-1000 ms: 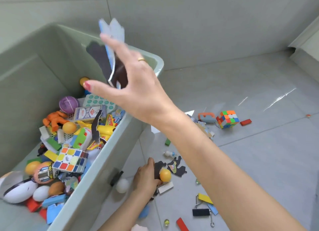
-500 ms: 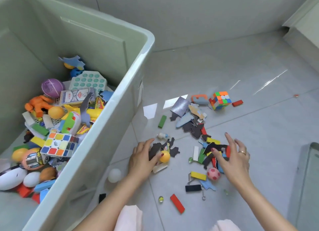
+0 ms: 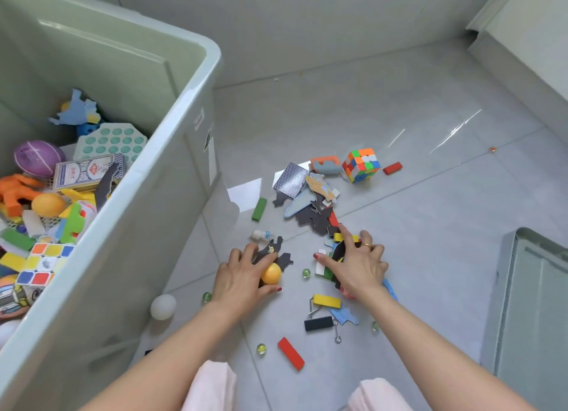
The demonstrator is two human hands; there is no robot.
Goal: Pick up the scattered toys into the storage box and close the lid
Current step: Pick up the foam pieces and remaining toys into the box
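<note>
The pale green storage box [image 3: 181, 109] stands open at the left, holding several toys. Its lid [image 3: 534, 303] lies on the floor at the right. My left hand [image 3: 242, 275] rests on the floor and curls around an orange ball [image 3: 271, 274] and dark flat puzzle pieces [image 3: 278, 254]. My right hand [image 3: 358, 264] presses with spread fingers on a heap of small blocks and flat pieces [image 3: 330, 257]. Farther off lie a colour cube [image 3: 361, 164], more flat pieces [image 3: 310, 207] and a green block [image 3: 259, 209].
Close to me on the grey tiles lie a white ball [image 3: 163, 306], a red block [image 3: 290, 353], a black block [image 3: 318, 323], a yellow block [image 3: 326, 300], a metal hook [image 3: 337, 333] and several glass marbles [image 3: 261, 348]. A wall runs behind.
My right hand let go of flat pieces over the box, swung down to the floor and now presses on the heap. My left hand has stayed on the orange ball.
</note>
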